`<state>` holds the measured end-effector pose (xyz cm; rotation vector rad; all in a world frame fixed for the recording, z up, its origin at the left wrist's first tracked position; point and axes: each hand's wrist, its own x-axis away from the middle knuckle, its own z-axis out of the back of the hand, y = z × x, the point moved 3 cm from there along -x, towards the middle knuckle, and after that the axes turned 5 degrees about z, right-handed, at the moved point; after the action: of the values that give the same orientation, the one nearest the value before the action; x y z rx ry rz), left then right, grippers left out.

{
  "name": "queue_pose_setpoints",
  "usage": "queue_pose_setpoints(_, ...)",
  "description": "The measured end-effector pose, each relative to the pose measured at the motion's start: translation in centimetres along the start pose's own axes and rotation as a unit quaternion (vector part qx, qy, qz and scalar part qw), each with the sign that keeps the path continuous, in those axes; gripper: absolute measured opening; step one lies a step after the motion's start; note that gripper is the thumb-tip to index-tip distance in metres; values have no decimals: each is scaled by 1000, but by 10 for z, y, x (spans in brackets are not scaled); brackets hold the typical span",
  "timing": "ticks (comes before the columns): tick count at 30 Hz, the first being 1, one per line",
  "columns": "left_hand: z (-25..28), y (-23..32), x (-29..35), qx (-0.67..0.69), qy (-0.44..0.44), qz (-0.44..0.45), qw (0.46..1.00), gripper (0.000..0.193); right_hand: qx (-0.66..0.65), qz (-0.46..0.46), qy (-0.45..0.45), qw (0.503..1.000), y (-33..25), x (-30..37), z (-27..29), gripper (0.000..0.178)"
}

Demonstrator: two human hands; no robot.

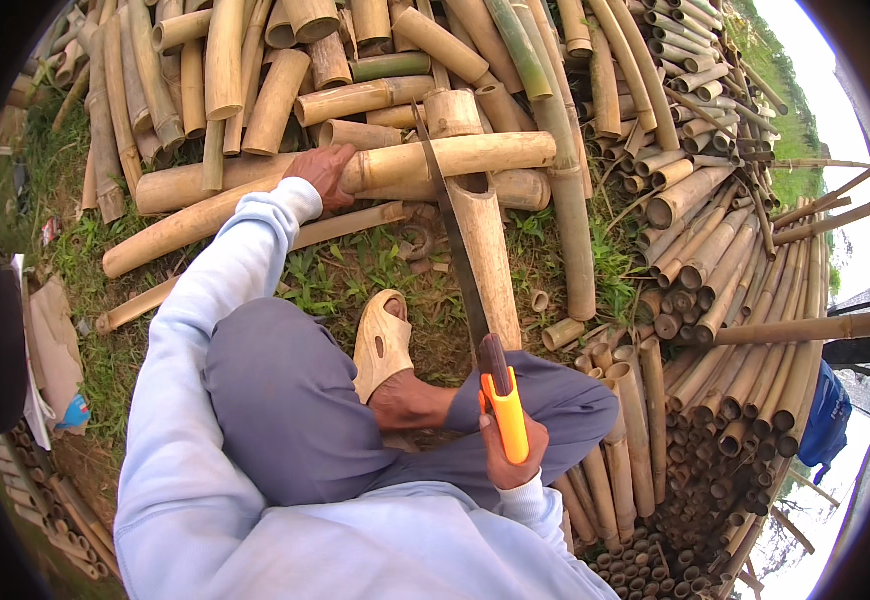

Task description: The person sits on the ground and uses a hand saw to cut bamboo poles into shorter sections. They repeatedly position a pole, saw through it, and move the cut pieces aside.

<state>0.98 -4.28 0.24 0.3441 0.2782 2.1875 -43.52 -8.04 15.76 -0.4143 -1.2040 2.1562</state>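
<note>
A bamboo pole (455, 155) lies crosswise in front of me, resting over an upright-leaning notched bamboo piece (482, 240). My left hand (324, 174) is closed around the pole, left of the saw. In my right hand (511, 452) is a hand saw (463, 250), gripped by its orange and black handle. Its long dark blade reaches away from me and crosses the pole near the notched support; whether the teeth have cut into it I cannot tell. My sandaled foot (383, 345) stands on the ground between the pole and my body.
Cut bamboo pieces (275, 100) are heaped beyond the pole. Stacked bamboo lengths (700, 260) fill the right side, with a blue bag (825, 415) at the far right. Grass (320, 285) covers the ground near my foot. Torn cardboard (55, 345) lies at left.
</note>
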Motion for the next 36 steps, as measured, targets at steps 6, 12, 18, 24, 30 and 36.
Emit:
queue_pose_setpoints(6,-5,1,-2,5,-9,11,1000,65,-6,7,-5,1000,3,-1,0,18)
queue_pose_setpoints(12,6,6,1,14,-12,12,1000,64,32,-3,-11,999,-3,20,21,24)
queue_pose_setpoints(18,2,0,-5,4,-37,21,999,65,9,-24,48,999,3,8,24,19)
queue_pose_setpoints(24,17,6,-10,0,-103,62,993,65,32,-16,63,997,-32,55,86,37)
queue_pose_setpoints(30,-5,2,10,-7,42,1,999,63,-61,-25,299,952,52,-26,79,26)
queue_pose_setpoints(36,0,31,42,-32,45,-35,998,67,103,-24,366,925,160,-156,75,21)
